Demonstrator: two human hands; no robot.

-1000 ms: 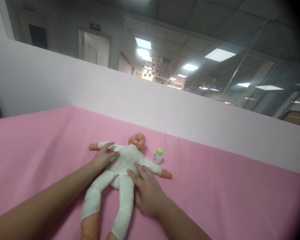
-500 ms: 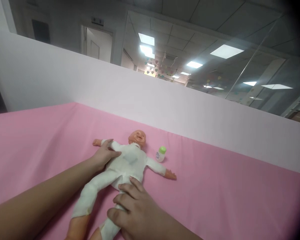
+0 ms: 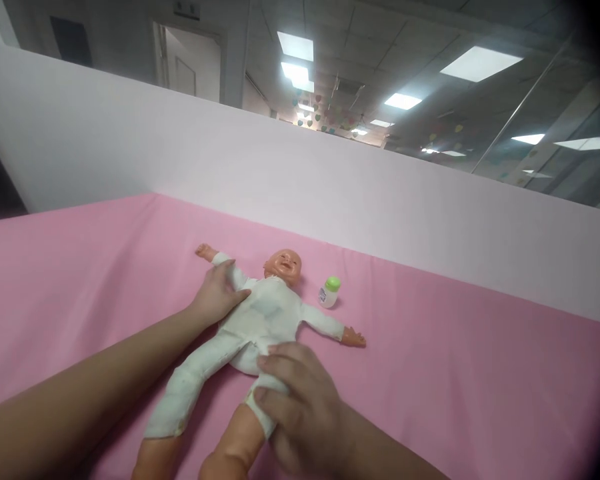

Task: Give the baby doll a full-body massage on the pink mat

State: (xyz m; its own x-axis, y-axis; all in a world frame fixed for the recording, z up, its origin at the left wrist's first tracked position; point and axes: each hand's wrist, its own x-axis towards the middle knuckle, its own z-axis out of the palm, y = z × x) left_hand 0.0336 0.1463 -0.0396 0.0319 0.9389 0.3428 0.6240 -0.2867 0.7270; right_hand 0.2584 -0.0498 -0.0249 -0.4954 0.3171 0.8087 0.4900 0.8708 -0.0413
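Note:
A baby doll in a white cloth suit lies on its back on the pink sheet, arms spread and head away from me. My left hand is at its side under the outstretched arm, thumb on the chest and fingers against the arm, holding the body. Around the thigh on the right side curls my right hand, somewhat blurred, its fingers closed on the leg; its thumb side is partly hidden. The white trouser leg there is bunched up near the knee, baring the orange-brown lower leg.
A small bottle with a green cap stands by the doll's head, above its arm. A low white wall borders the sheet at the back. Beyond it are a doorway and lit ceiling panels.
My right hand has moved up the leg toward the thigh, and the trouser leg has slid up, baring more of the lower leg. My left hand stays at the doll's side.

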